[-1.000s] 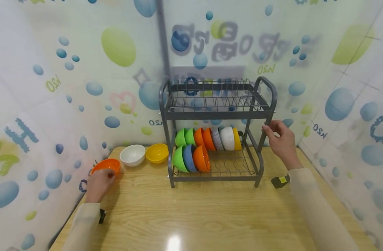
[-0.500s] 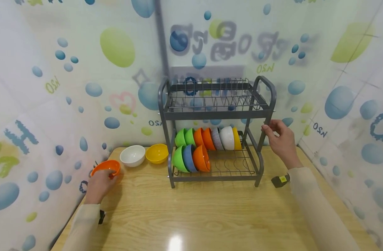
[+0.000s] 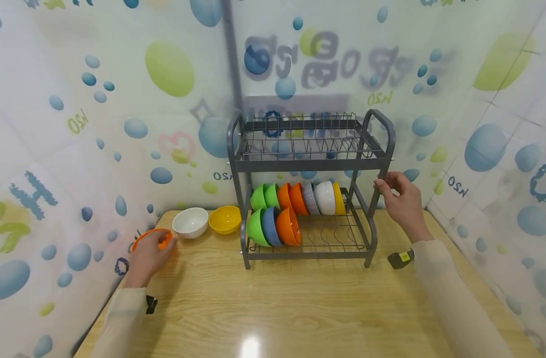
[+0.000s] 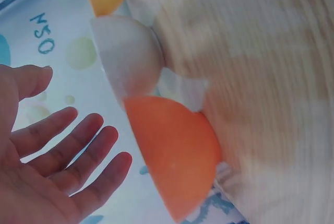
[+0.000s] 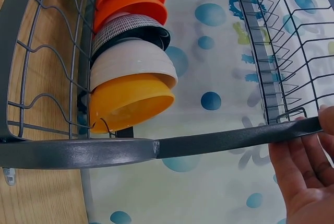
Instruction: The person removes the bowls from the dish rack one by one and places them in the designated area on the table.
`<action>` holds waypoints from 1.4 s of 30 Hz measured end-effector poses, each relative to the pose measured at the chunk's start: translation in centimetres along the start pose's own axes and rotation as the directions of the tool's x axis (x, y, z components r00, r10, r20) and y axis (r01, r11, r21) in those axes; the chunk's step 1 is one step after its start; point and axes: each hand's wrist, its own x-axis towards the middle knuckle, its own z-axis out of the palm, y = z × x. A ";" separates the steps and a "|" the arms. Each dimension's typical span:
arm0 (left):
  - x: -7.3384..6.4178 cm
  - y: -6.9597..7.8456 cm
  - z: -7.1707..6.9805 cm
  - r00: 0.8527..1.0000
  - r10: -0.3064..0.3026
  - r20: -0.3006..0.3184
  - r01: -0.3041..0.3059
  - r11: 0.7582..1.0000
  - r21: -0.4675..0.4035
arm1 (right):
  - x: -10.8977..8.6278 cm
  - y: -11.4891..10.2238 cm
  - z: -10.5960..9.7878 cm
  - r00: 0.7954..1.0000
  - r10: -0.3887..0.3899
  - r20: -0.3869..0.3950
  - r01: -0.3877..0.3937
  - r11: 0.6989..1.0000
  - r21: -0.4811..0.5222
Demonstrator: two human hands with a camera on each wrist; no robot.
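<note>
At the table's left end, my left hand (image 3: pixel 148 258) hovers over an orange bowl (image 4: pixel 175 151), covering most of it in the head view. The left wrist view shows its fingers spread and apart from the bowl. My right hand (image 3: pixel 402 201) holds the right upright of a dark grey two-tier dish rack (image 3: pixel 308 165), thumb on one side and fingers on the other. A white bowl (image 3: pixel 190 223) and a yellow bowl (image 3: pixel 225 220) stand upright in line beside the orange one.
Tilted bowls fill part of the rack's lower tier: green (image 3: pixel 257 227), blue (image 3: pixel 272 226) and orange (image 3: pixel 288 226) in front, with a patterned bowl (image 3: pixel 310 199), a white one (image 3: pixel 324 198) and others behind. Patterned cloth walls (image 3: pixel 174 119) enclose the wooden table (image 3: pixel 299 308).
My left hand has shifted slightly right and up, and now hides more of the orange bowl. The right hand, the rack and the other bowls stay in place.
</note>
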 end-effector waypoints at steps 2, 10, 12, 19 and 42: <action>0.0 0.6 -0.1 1.000 -0.015 0.019 0.016 1.000 -0.020 | 0.0 0.0 0.0 1.000 -0.003 -0.002 0.003 1.000 0.007; 0.2 2.7 0.3 1.000 -0.002 -0.007 0.001 0.995 -0.099 | 0.0 0.0 0.3 1.000 -0.011 -0.025 0.012 1.000 0.020; 0.3 3.2 0.4 1.000 0.013 -0.024 -0.016 0.994 -0.108 | -0.1 0.0 0.3 0.999 -0.013 -0.032 0.013 1.000 0.020; 0.7 4.9 0.4 0.998 0.047 -0.043 -0.055 0.976 -0.212 | -0.2 -0.2 0.6 0.998 -0.006 -0.063 0.008 0.999 0.033; 3.0 12.1 -0.4 0.978 0.197 0.067 -0.097 0.717 -0.690 | -3.0 -2.0 1.9 0.985 -0.039 -0.168 0.048 0.998 0.052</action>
